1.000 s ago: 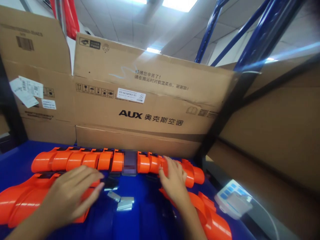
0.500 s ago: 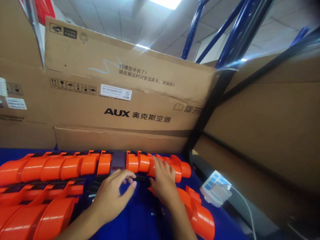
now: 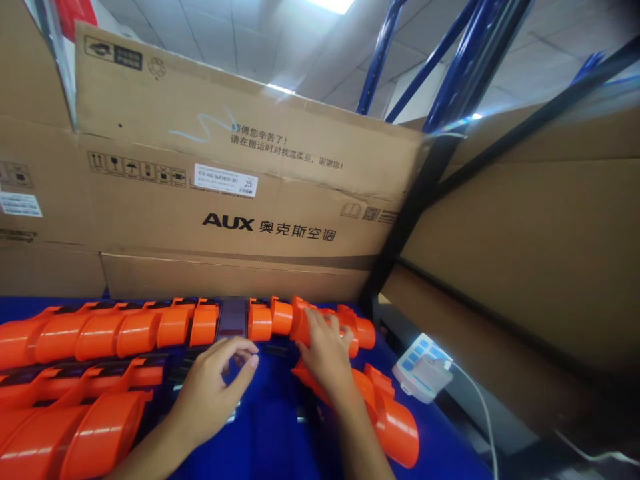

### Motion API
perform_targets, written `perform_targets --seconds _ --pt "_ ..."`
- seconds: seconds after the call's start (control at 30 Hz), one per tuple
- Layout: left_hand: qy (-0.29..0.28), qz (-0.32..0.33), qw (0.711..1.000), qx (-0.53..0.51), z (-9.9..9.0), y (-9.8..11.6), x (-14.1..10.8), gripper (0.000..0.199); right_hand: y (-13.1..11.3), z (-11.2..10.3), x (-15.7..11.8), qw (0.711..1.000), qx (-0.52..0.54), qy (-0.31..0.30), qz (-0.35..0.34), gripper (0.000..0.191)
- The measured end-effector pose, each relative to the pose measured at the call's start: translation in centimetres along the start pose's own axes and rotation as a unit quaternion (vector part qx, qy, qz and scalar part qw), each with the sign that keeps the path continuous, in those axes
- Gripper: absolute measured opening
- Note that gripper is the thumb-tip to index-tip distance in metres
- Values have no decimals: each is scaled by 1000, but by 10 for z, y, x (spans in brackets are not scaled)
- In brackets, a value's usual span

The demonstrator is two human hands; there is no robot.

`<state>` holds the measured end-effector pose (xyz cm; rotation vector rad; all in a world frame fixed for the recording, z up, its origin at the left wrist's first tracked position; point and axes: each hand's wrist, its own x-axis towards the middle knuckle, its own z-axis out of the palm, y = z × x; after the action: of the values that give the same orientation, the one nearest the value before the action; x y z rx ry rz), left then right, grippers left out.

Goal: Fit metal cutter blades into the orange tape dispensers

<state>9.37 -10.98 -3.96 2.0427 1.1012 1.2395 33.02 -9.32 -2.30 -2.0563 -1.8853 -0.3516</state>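
Observation:
My right hand [image 3: 326, 350] reaches into the right end of the back row, with its fingers bent over an orange curved plastic piece [image 3: 299, 319]. That piece stands slightly higher than its neighbours, and my fingers hide part of it. Beside it sit smaller orange pieces [image 3: 260, 323] in line, with a dark flat panel [image 3: 233, 320] left of them. My left hand [image 3: 215, 383] hovers over the blue surface [image 3: 270, 427], fingers curved and thumb apart, nothing in it. More orange curved pieces [image 3: 407, 427] lie near my right forearm.
Rows of orange curved pieces [image 3: 107, 427] fill the left side. A cardboard box [image 3: 280, 160] with AUX lettering stands behind as a wall. At right are a dark rack post [image 3: 400, 233] and a white power strip [image 3: 425, 367] with a cable.
The orange piece under my right hand has lifted and tilted a little out of line. My left hand has drawn slightly left. The whole view has shifted a little.

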Motion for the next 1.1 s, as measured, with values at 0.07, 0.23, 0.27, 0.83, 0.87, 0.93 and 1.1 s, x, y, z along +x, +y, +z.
perform_targets --seconds 0.07,0.23,0.27,0.83,0.87,0.93,1.1 --pt "1 -3 1000 -4 -1 -1 0 13 0 -1 0 1000 2 28 -5 65" --pt "8 -11 1000 -10 -4 2 1 14 -1 -3 -1 996 9 86 -8 65" --pt "8 -14 1000 -13 -4 2 2 14 -1 -4 -1 995 16 101 -4 65" --pt "66 -235 840 -485 -2 2 15 50 -40 -36 -25 876 360 79 -310 76" --pt "62 -245 821 -512 -2 3 15 49 -42 -35 -26 872 364 63 -321 74" --pt "88 -263 804 -527 -3 4 16 46 -47 -32 -27 864 372 39 -338 76" --pt "199 -262 773 -542 -16 4 21 51 -59 -33 -35 850 444 63 -276 56"
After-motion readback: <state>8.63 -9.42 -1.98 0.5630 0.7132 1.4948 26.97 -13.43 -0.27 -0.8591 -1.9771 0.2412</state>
